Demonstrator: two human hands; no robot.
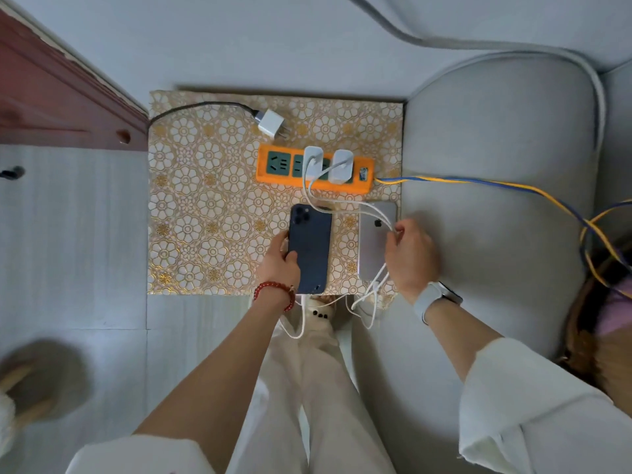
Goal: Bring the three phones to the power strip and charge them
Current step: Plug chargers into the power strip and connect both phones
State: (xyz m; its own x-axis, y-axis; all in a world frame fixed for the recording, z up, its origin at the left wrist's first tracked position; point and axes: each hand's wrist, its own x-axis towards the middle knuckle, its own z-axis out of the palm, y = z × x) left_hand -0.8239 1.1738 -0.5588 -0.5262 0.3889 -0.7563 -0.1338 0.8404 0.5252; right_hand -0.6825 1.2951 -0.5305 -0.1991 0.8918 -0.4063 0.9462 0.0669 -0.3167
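My left hand (278,260) grips the dark blue phone (310,248) by its lower left edge, thumb on the side and fingers curled onto its back, holding it face down on the patterned table (205,206). My right hand (408,254) pinches a bunch of white cables (383,213) over the silver phone (372,248), which lies face down just beside the blue one, near the table's right edge and under my fingers.

Going left to right along the back of the table: a spare white charger (271,122) with a dark cord lies unplugged, just behind the orange power strip (313,171). The strip's left sockets are free; two white plugs (328,164) sit in its middle and right sockets, and their cables loop down toward both phones and off the near edge.

I judge that I am in the connecting step: two phones are at the strip, and a cable seems to run from the blue phone's lower end, though I cannot tell if it is seated. Whether the silver phone is plugged in is hidden by my hand. Only two phones show; the third is not in view.

Next I would need to sort out the tangled cables, find the free end and push it squarely into the silver phone's port while steadying the phone. The third phone would call for the spare charger and a free socket.
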